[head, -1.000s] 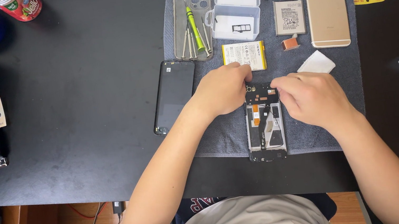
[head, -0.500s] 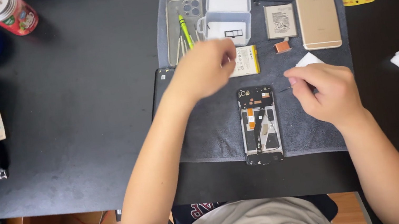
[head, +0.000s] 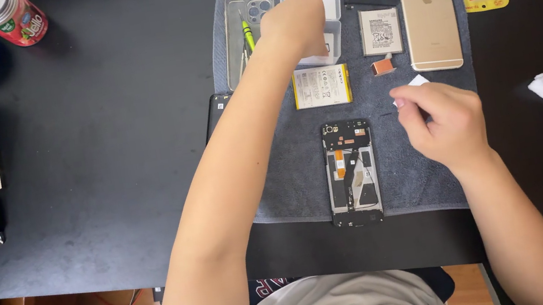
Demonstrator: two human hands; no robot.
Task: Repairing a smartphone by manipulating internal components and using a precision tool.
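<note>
Two hands are working over the grey towel: the opened phone is lying back-off at its near middle, battery already out, lying just beyond it. Left hand is reaching into the clear parts tray, finger state hidden; right hand is pinching a white scrap, reassembly pending.

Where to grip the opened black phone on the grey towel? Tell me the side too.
Grip the opened black phone across its two long edges, coming from above. It lies flat with its bare insides facing up, so the thin frame sides are probably the safest hold, and both are clear on the grey towel.
</note>
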